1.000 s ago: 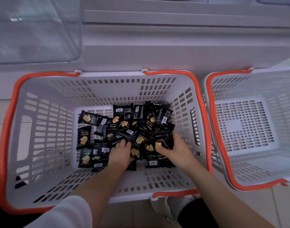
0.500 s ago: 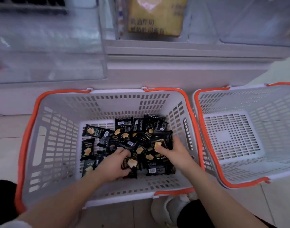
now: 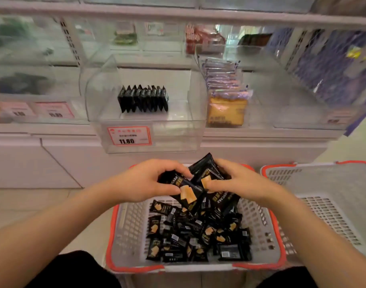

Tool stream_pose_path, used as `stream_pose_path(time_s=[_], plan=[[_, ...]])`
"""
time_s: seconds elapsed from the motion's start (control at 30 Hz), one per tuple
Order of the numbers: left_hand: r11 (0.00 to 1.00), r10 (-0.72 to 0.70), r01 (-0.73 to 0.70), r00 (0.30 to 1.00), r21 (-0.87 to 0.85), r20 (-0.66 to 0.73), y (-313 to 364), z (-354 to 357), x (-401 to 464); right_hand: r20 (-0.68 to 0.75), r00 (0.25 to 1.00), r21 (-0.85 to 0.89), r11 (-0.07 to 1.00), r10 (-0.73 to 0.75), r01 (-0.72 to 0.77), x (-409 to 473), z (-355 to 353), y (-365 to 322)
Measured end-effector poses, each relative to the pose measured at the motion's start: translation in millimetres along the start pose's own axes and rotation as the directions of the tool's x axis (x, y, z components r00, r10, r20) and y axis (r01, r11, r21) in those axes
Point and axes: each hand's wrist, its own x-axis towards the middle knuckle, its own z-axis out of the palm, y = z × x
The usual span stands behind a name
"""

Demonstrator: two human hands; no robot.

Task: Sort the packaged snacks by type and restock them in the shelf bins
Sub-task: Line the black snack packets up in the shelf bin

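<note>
Holding up a bunch of black snack packets (image 3: 195,183) over the white basket (image 3: 124,229), left hand (image 3: 145,181) and right hand (image 3: 238,181) both curling round the bunch from either side, thumbs pressing on the wrappers. Lying heaped in that basket below, many more black packets (image 3: 196,233); standing upright in a row inside the clear shelf bin (image 3: 149,129) behind, marked 11.80, further matching packets (image 3: 143,98). Sitting just beside on the right, a second basket (image 3: 331,206).
</note>
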Motion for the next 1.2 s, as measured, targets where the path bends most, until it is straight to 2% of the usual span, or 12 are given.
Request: stream_pose_path(time_s=[0.17, 0.33, 0.47, 0.57, 0.67, 0.73, 0.8, 0.9, 1.0, 1.13, 1.2], plan=[[0.979, 0.028, -0.052, 0.992, -0.195, -0.124, 31, -29, -11, 0.015, 0.996, -0.048, 0.995, -0.089, 0.090, 1, 0, -58], [0.966, 0.081, -0.150, 0.950, -0.212, -0.302, 47, -54, -7, -0.061, 0.994, 0.077, 0.992, -0.092, 0.097, 12, -2, -98], [0.960, 0.104, -0.202, 0.900, -0.194, -0.423, 54, -77, 1, -0.178, 0.971, 0.056, 0.984, -0.157, 0.170, 28, -1, -125], [0.969, 0.061, -0.181, 0.837, -0.170, -0.544, 52, -92, 12, -0.161, 0.964, -0.054, 0.977, -0.211, 0.205, 45, 0, -138], [0.986, 0.061, -0.143, 0.792, -0.088, -0.608, 43, -106, 26, -0.120, 0.976, -0.099, 0.980, -0.181, 0.170, 69, -5, -146], [0.997, 0.054, -0.072, 0.782, -0.003, -0.621, 35, -115, 40, -0.151, 0.979, -0.143, 0.983, -0.134, 0.113, 85, -11, -155], [0.995, 0.009, 0.052, 0.792, 0.082, -0.611, 23, -126, 55, -0.221, 0.975, -0.240, 0.970, -0.022, -0.032, 102, -20, -164], [0.931, -0.114, 0.272, 0.850, 0.243, -0.515, 5, -148, 77, -0.370, 0.926, -0.510, 0.817, 0.074, -0.269, 134, -33, -171], [0.768, -0.166, 0.400, 0.879, 0.500, -0.447, -10, -164, 104, -0.498, 0.866, -0.653, 0.641, 0.038, -0.403, 167, -31, -170], [0.549, -0.215, 0.458, 0.886, 0.699, -0.411, -32, -165, 144, -0.609, 0.793, -0.699, 0.459, 0.019, -0.548, 208, -24, -153], [0.500, -0.224, 0.415, 0.910, 0.760, -0.350, -43, -162, 162, -0.608, 0.794, -0.735, 0.384, -0.008, -0.559, 225, -24, -146]])
